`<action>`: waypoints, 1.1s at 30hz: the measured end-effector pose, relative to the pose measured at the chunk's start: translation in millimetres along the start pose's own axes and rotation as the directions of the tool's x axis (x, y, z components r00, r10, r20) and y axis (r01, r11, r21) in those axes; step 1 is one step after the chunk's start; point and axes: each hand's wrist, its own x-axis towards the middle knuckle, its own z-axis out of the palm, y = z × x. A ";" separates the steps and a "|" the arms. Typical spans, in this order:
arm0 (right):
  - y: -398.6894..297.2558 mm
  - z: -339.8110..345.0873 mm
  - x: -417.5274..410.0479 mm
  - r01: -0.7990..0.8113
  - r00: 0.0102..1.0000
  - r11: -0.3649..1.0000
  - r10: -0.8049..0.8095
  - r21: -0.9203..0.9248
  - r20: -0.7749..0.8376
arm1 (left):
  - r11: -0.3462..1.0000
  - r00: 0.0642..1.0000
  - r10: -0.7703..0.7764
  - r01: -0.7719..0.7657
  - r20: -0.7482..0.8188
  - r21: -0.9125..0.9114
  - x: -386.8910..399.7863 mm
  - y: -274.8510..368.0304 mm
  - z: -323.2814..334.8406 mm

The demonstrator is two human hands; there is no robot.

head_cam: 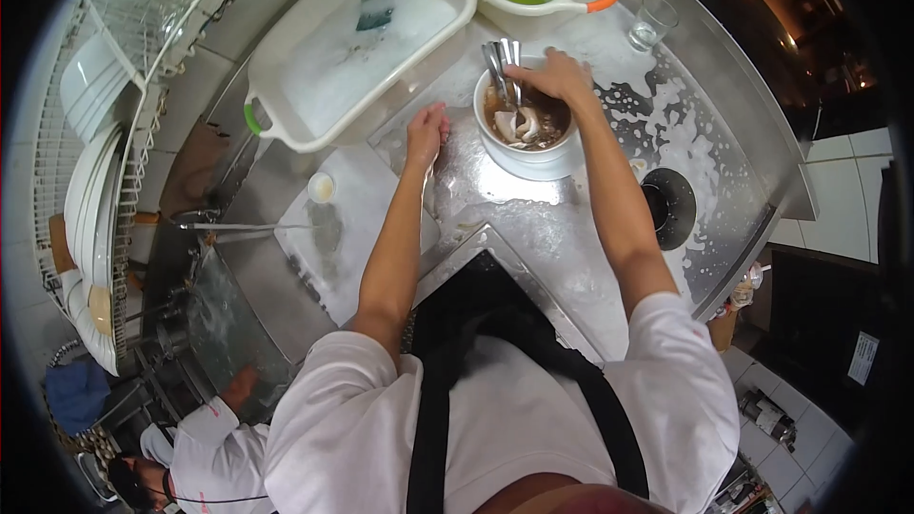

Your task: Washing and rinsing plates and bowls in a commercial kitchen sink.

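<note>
My right hand (pixel 563 77) is over the far right rim of a white bowl (pixel 483 116), its thumb against several metal spoons or forks (pixel 508 61) that stand in it. Brown liquid with pale scraps (pixel 527 125), perhaps crumpled napkin, fills much of the bowl. Under the bowl shows a white plate (pixel 528 170) on the wet steel counter (pixel 510 218). To the left of the bowl, apart from it, my left hand (pixel 428 130) is seen edge-on near the corner of a white tub; I see nothing held in it.
A white tub (pixel 400 114) of suds with a green scouring pad (pixel 375 12) stands far left. Behind it is a second tub (pixel 564 3) with green liquid. A glass (pixel 653 23), a round drain hole (pixel 668 208), a small cup (pixel 322 188), a dish rack (pixel 136 78) and a co-worker (pixel 214 453) surround me.
</note>
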 end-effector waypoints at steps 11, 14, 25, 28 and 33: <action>-66.4 66.5 3.9 0.384 0.917 0.747 -0.238 0.543 -0.321 | 0.955 0.948 -0.297 0.296 -0.114 -0.027 -167.0 -61.7 -219.6; -51.9 42.8 -28.2 0.239 0.909 0.401 0.227 0.884 -0.349 | 0.952 0.939 -0.302 0.287 -0.166 -0.108 -190.7 -70.9 -267.2; 34.1 44.3 -98.1 0.740 0.672 -0.653 0.722 0.161 -0.164 | 0.916 0.886 -0.390 0.344 -0.251 -0.207 -203.4 -80.3 -370.2; 147.4 91.5 -105.7 0.658 0.722 -0.752 0.609 0.052 -0.329 | 0.911 0.899 -0.390 0.346 -0.199 -0.222 -183.3 -80.0 -352.5; 120.8 113.0 -85.0 0.652 0.718 -0.746 0.665 -0.138 -0.205 | 0.901 0.869 -0.420 0.363 -0.262 -0.238 -183.2 -80.5 -371.5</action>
